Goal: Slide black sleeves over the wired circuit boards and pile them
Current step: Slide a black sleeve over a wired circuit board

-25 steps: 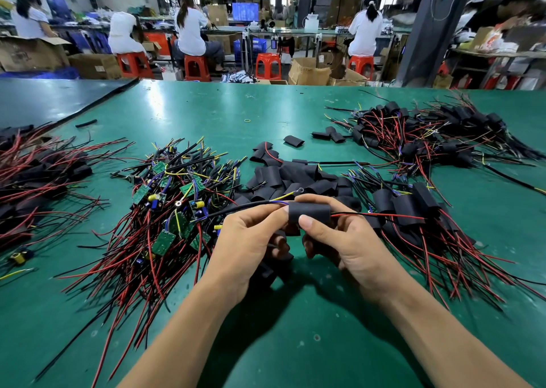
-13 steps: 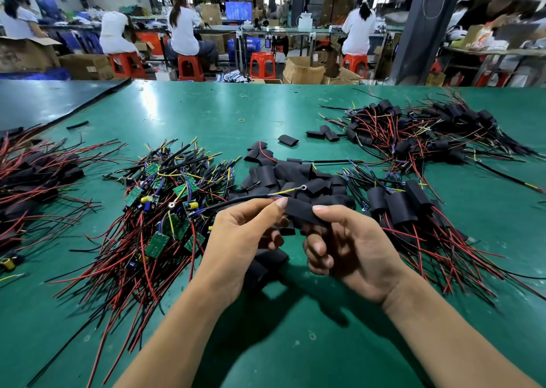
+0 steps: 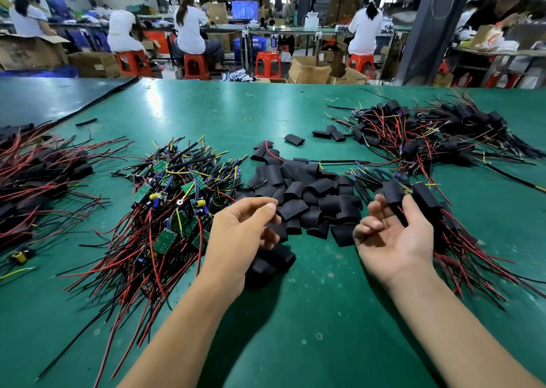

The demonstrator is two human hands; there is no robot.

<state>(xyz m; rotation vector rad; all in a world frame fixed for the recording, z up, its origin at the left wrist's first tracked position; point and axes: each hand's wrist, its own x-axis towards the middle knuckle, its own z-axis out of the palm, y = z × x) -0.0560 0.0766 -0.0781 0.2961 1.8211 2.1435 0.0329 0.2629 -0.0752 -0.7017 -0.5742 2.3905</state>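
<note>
A heap of bare green circuit boards (image 3: 174, 201) with red, black and yellow wires lies left of centre. Loose black sleeves (image 3: 307, 189) are heaped in the middle. My left hand (image 3: 245, 234) hovers over the near edge of the sleeves, fingers loosely curled and holding nothing. My right hand (image 3: 393, 237) is turned palm up with relaxed fingers beside the near pile of sleeved boards (image 3: 434, 207). One sleeved board (image 3: 394, 192) lies at its fingertips on the edge of that pile, its red wire running down between thumb and fingers.
A larger pile of sleeved boards (image 3: 428, 133) lies at the far right and another (image 3: 32, 178) at the left edge. A few stray sleeves (image 3: 294, 139) lie behind the heap. The green table (image 3: 310, 328) ends far ahead, where people sit at benches on red stools.
Both hands held one sleeved board between them. They have since parted: the right hand swung right to the near sleeved pile and opened, and the left hand let go and holds nothing.
</note>
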